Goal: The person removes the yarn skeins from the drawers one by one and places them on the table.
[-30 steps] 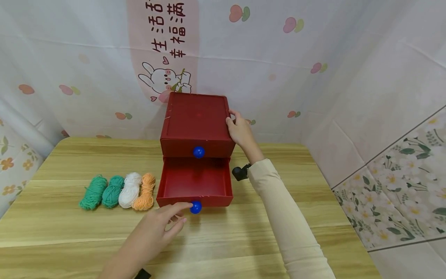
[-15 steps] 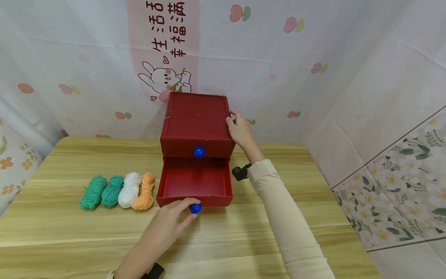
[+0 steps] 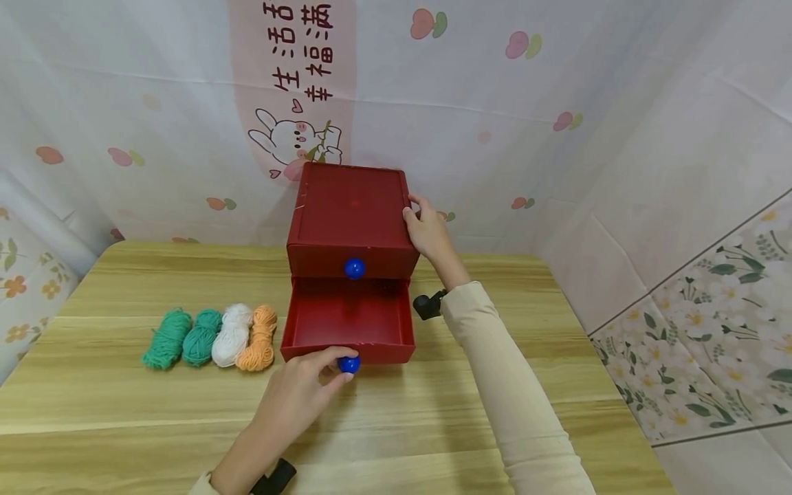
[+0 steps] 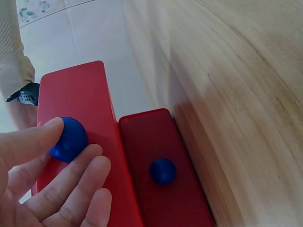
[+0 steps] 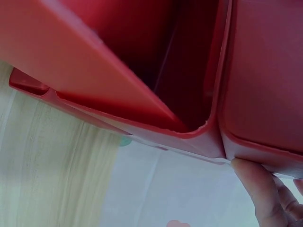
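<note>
At the back, a big white cloth with fruit pictures (image 3: 470,151). In front, a wide yellow-brown wooden counter (image 3: 124,412). Standing on the counter, close to the cloth, a shiny red box with drawers (image 3: 353,206). Under its closed top drawer, a red open-topped drawer (image 3: 346,323), pulled out just as far as a second ago. At the box's right top edge, the right hand (image 3: 431,239), touching with thumb and pointing finger; other fingers partly hidden, so cannot tell if curled or flat. In front of the pulled-out drawer, the left hand (image 3: 298,388), with the newest change: only a fingertip on and thumb away before, thumb drawn in now. For the work, probably a firm hold on that drawer, with no slide to see. Left of the box, close together in a row, soft bundles of yarn, two green (image 3: 167,338) (image 3: 201,337), one white (image 3: 232,335), one orange (image 3: 258,339). Smallest, on the pulled-out drawer's front, a round blue knob (image 3: 350,364), pinched in the left grip between thumb and fingers, open only as wide as the knob.
</note>
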Action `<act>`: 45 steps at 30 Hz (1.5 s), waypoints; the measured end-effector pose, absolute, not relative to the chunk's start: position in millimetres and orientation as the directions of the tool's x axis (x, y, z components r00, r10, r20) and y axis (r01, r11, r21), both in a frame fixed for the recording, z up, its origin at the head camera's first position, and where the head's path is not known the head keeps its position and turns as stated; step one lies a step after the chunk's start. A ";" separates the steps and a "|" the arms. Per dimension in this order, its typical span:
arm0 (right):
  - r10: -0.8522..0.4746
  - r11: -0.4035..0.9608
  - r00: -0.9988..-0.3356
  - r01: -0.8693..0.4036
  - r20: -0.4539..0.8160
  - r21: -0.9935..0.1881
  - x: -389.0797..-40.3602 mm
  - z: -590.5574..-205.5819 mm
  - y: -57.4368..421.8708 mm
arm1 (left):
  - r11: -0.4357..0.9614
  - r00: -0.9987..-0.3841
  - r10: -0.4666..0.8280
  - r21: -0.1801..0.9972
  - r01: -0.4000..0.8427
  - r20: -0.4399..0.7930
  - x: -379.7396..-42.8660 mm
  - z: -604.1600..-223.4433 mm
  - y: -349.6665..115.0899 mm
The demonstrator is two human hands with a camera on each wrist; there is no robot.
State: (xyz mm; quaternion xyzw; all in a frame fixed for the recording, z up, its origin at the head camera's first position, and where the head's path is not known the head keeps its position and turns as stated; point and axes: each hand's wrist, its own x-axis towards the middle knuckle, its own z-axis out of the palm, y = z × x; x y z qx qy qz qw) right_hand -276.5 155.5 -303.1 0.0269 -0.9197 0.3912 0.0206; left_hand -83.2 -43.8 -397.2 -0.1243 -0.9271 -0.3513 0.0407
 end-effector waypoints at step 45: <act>-0.040 0.678 -0.997 -0.076 0.066 -0.731 -276.3 -303.6 157.1 | 0.700 -0.960 0.189 0.657 0.278 0.205 -113.3 -391.2 -40.0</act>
